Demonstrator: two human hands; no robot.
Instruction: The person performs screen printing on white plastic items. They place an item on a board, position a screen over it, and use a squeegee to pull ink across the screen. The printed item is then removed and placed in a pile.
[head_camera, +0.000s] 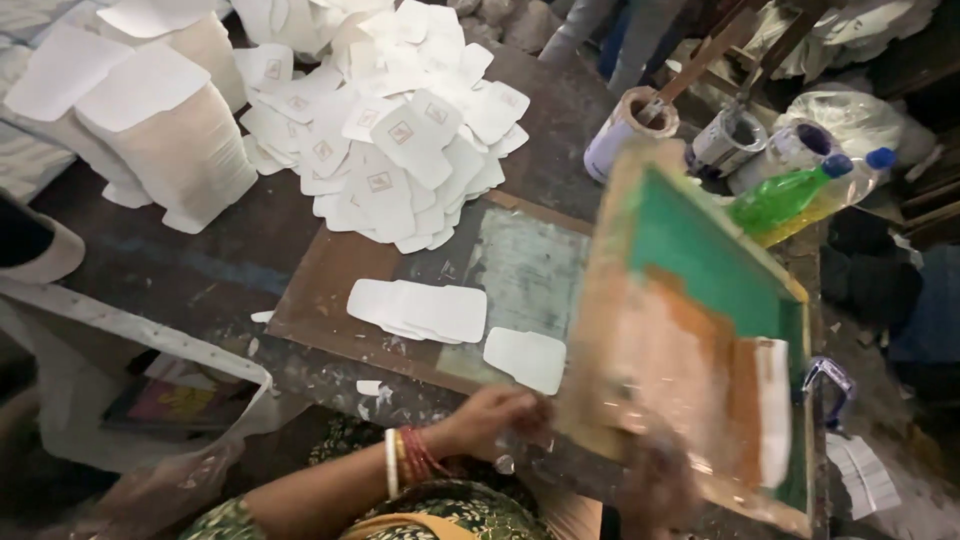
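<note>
My right hand (655, 480), blurred, gripped the wooden-framed green printing screen (700, 300); my left hand (495, 412) rested near a white paper cutout (527, 358), grip unclear.

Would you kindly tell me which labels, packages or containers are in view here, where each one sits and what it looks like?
Printed paper labels: heaped at the table's far side, white, rounded, with small brownish square marks.
Blank labels: on the brown board, white.
Stacks of cut labels: far left, tall, cream-sided.
Bottle: far right, lying tilted, green, blue cap.
Tins: behind the printing frame, cylindrical, stained.
Left hand: near the frame's edge.
</note>
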